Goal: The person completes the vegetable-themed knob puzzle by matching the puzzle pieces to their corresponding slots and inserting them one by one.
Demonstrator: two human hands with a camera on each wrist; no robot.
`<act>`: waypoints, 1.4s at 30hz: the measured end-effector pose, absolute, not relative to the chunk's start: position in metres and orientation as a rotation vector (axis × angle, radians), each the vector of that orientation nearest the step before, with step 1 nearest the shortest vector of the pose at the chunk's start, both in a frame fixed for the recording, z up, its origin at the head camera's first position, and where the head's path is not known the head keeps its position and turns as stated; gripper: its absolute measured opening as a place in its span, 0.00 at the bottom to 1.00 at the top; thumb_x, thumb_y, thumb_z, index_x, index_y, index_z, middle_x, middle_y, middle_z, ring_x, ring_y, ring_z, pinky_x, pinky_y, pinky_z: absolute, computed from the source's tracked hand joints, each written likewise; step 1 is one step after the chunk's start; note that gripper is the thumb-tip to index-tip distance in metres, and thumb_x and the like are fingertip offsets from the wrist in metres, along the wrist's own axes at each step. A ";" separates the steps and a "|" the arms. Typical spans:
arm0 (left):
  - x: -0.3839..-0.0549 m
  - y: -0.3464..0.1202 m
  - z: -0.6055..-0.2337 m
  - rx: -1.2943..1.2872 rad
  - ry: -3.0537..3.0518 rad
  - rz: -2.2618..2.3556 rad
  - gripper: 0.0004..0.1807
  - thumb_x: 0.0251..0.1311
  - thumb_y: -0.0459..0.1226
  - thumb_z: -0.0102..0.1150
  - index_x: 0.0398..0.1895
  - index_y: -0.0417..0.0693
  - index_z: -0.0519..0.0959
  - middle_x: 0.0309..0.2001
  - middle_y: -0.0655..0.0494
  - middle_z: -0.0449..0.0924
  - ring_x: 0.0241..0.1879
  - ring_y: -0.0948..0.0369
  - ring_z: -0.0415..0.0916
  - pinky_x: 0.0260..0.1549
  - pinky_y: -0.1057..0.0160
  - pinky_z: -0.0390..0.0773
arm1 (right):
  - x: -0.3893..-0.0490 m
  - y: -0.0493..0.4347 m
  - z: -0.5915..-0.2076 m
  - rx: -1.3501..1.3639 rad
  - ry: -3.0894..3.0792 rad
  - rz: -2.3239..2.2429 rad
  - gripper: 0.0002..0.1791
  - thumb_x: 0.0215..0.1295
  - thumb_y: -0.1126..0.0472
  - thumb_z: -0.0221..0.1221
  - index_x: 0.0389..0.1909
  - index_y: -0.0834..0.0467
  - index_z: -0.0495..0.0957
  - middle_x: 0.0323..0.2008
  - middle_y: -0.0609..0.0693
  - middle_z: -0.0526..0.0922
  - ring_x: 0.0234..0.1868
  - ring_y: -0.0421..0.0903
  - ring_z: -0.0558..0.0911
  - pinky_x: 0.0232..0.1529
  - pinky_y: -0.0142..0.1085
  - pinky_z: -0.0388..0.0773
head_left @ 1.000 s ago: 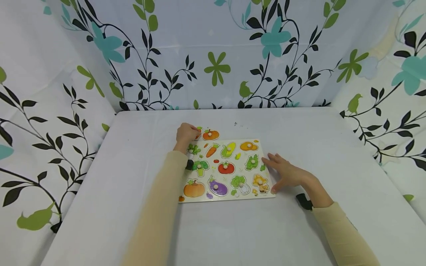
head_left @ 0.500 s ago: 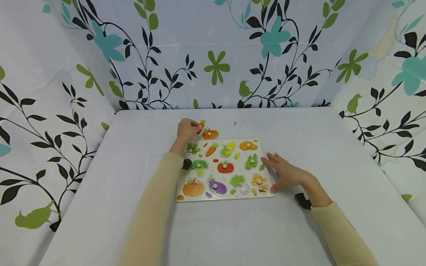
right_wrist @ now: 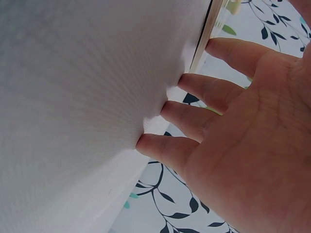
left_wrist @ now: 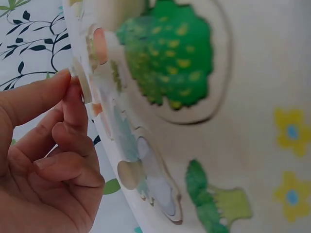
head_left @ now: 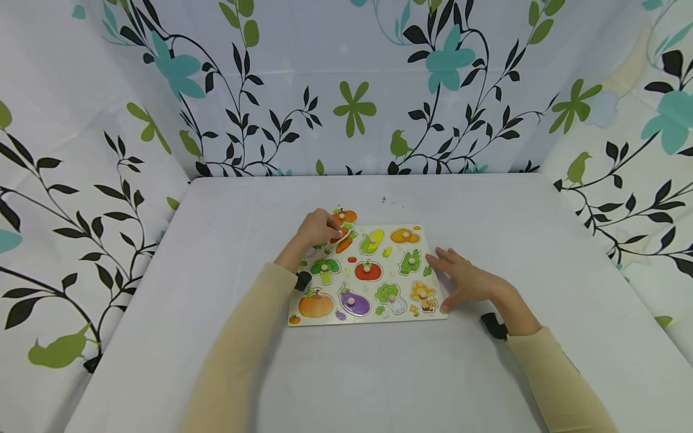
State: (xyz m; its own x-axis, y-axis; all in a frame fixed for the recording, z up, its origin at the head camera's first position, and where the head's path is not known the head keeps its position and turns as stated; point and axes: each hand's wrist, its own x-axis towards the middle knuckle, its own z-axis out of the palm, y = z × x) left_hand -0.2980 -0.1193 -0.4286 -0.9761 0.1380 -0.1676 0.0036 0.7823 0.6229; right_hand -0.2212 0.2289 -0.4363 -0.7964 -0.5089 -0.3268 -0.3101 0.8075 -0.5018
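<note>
A vegetable puzzle board [head_left: 325,323] lies flat on the white table, with colourful pictures and several knobbed shapes on it. My left hand [head_left: 315,230] is over its far left part. Thumb and fingertip pinch a carrot puzzle piece [head_left: 337,236], orange with a green top, right beside the carrot picture [head_left: 346,243] on the board. In the left wrist view the piece [left_wrist: 84,83] appears edge-on, tilted off the board. My right hand [head_left: 467,280] rests at the board's right edge with fingers spread; its fingertips [right_wrist: 146,141] press on the tablecloth.
A loose pumpkin piece [head_left: 344,215] lies just beyond the board's far edge. Patterned cloth walls [head_left: 352,138] with leaves and flowers stand at the back and both sides of the table [head_left: 487,204].
My left hand first lifted the carrot piece from beside the pumpkin piece, then brought it nearer and rightward over the board. My right hand has stayed put.
</note>
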 end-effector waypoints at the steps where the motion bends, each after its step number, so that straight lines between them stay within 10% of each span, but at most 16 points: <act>1: -0.297 -0.119 -0.429 0.123 2.769 0.940 0.09 0.64 0.38 0.62 0.40 0.40 0.83 0.43 0.45 0.83 0.38 0.53 0.76 0.37 0.60 0.76 | -0.221 0.229 -0.436 -0.611 2.539 -0.593 0.62 0.41 0.53 0.77 0.76 0.59 0.52 0.77 0.66 0.43 0.76 0.69 0.38 0.68 0.71 0.43; 16: -0.295 -0.103 -0.432 0.165 2.774 0.755 0.07 0.60 0.37 0.65 0.32 0.42 0.84 0.28 0.52 0.81 0.25 0.60 0.71 0.22 0.69 0.69 | -0.223 0.230 -0.436 -0.602 2.548 -0.580 0.62 0.41 0.53 0.77 0.76 0.59 0.52 0.77 0.66 0.43 0.76 0.69 0.38 0.68 0.70 0.44; 30: -0.302 -0.116 -0.429 0.027 2.674 1.092 0.11 0.59 0.39 0.66 0.37 0.40 0.85 0.42 0.45 0.84 0.40 0.53 0.76 0.38 0.61 0.77 | -0.225 0.230 -0.436 -0.609 2.540 -0.597 0.62 0.41 0.52 0.77 0.76 0.58 0.52 0.77 0.66 0.43 0.76 0.69 0.37 0.68 0.71 0.43; 42: -0.328 -0.102 -0.430 -0.368 2.770 1.285 0.08 0.63 0.39 0.61 0.39 0.44 0.82 0.43 0.49 0.84 0.33 0.58 0.74 0.30 0.65 0.70 | -0.220 0.229 -0.437 -0.592 2.532 -0.615 0.62 0.40 0.52 0.77 0.76 0.58 0.53 0.77 0.65 0.43 0.76 0.69 0.37 0.67 0.72 0.43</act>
State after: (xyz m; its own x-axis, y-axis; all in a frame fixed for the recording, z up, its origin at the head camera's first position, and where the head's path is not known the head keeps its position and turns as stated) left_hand -0.3280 -0.1022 -0.4299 -0.9691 -0.1878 -0.1597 -0.2432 0.6227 0.7437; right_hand -0.2200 0.2290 -0.4373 -0.7990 -0.5010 -0.3325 -0.2927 0.8071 -0.5127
